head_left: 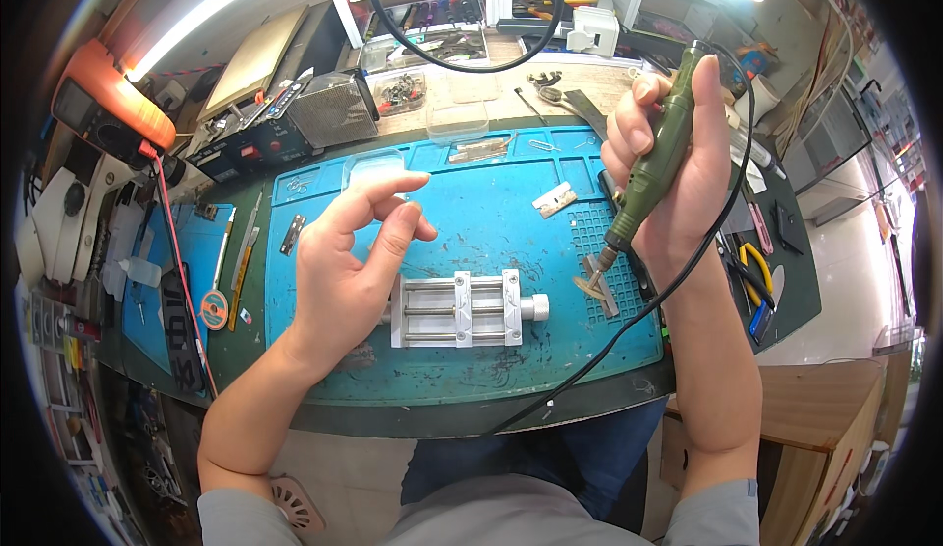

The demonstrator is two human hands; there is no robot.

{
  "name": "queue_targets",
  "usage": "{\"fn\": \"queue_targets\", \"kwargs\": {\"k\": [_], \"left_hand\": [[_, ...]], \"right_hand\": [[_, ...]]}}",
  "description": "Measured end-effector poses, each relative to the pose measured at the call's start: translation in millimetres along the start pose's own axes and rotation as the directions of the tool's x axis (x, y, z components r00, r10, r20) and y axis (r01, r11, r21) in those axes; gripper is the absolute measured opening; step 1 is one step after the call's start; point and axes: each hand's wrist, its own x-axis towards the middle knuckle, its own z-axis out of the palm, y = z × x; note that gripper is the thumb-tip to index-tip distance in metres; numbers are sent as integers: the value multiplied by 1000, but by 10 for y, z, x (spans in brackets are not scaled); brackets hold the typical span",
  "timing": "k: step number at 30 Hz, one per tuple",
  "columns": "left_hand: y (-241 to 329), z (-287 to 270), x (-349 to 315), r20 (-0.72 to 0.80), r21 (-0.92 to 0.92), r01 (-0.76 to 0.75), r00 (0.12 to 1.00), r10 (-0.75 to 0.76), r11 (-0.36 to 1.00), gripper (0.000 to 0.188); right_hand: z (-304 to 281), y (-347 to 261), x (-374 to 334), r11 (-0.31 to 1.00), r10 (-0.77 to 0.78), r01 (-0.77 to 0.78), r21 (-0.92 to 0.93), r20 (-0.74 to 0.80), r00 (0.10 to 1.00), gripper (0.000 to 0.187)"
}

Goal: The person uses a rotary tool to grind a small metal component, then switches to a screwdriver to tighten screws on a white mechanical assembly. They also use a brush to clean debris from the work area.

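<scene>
In my right hand [688, 153] is a green pen-style rotary tool [660, 148], fingers wrapped round its body. The tool tilts down to the left, and its metal shaft ends in a small tan disc-like bit [590, 287] over the ridged part of the mat. My left hand [359, 242] hovers over the blue mat, fingers bent and thumb apart from the index finger; nothing clearly shows in its grasp. Just right of that wrist lies a silver clamping fixture [462, 310] with rods and a round knob [535, 307]. A small pale metal plate [554, 200] lies farther back.
A black cord [629, 335] runs from the tool past my right forearm to the front edge. Pliers [756, 276] lie at the right, an orange multimeter [113, 99] stands at the left. Clear plastic boxes [457, 119] and a black device [250, 148] stand behind the mat [432, 369].
</scene>
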Motion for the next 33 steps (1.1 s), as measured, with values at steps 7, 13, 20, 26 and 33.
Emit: {"fn": "queue_targets", "kwargs": {"k": [7,13,20,26,33], "left_hand": [[1,1,5,3,0,-2,1000,2,1000,27],[-24,-14,-9,17,12,-3,1000,3,1000,26],[-114,-50,10,-212,21,-249,945,248,968,53],[97,-116,-103,-30,433,-696,624,781,573,81],[-12,-41,54,-237,422,-673,566,790,608,46]], "right_hand": [[-14,-1,9,1000,3,-3,-3,4,1000,62],[9,10,9,998,-26,25,-51,-26,999,63],[208,29,-199,819,-396,460,-344,241,886,47],[802,153,-607,286,-436,765,-578,632,641,28],[970,86,-950,193,-350,740,-644,659,666,39]]}}
